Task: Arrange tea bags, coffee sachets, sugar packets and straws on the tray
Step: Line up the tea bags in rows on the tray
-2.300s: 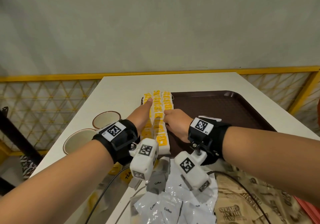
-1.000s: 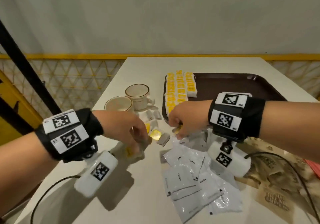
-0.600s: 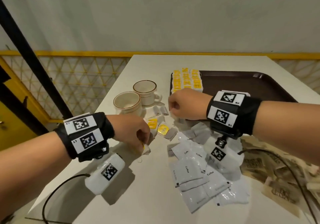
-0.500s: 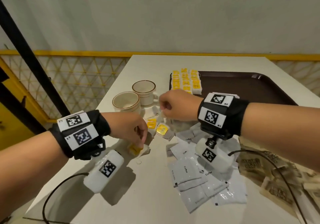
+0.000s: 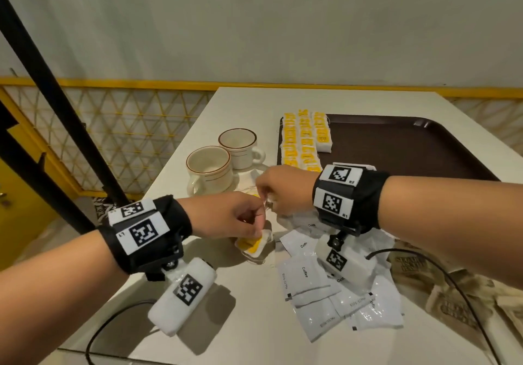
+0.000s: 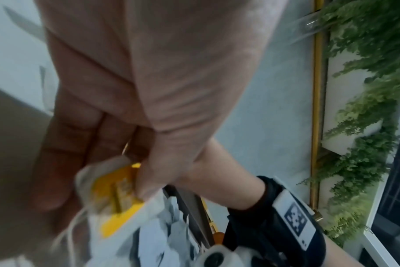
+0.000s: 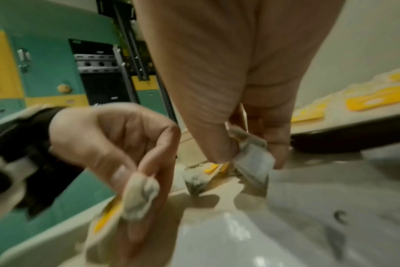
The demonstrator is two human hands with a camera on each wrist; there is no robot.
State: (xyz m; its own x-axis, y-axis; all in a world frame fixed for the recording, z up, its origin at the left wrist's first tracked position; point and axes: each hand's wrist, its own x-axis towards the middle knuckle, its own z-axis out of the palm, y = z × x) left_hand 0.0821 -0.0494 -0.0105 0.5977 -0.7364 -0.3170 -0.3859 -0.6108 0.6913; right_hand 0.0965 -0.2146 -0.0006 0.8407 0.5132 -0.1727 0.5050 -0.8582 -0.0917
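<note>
Your left hand (image 5: 226, 213) pinches a yellow-tagged tea bag (image 5: 252, 243) between thumb and fingertips, low over the white table (image 5: 240, 322). Your right hand (image 5: 285, 189) pinches another tea bag (image 7: 251, 153), just beside the left hand. Rows of tea bags (image 5: 304, 141) lie along the left edge of the brown tray (image 5: 410, 144). Coffee sachets (image 5: 307, 277) lie in a heap under your right wrist, two cups (image 5: 223, 158) just beyond your hands.

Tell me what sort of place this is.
Probably a café or canteen service area: a brown serving tray lined with tea bags, two ceramic cups, and loose coffee sachets on a table beside yellow railings.
</note>
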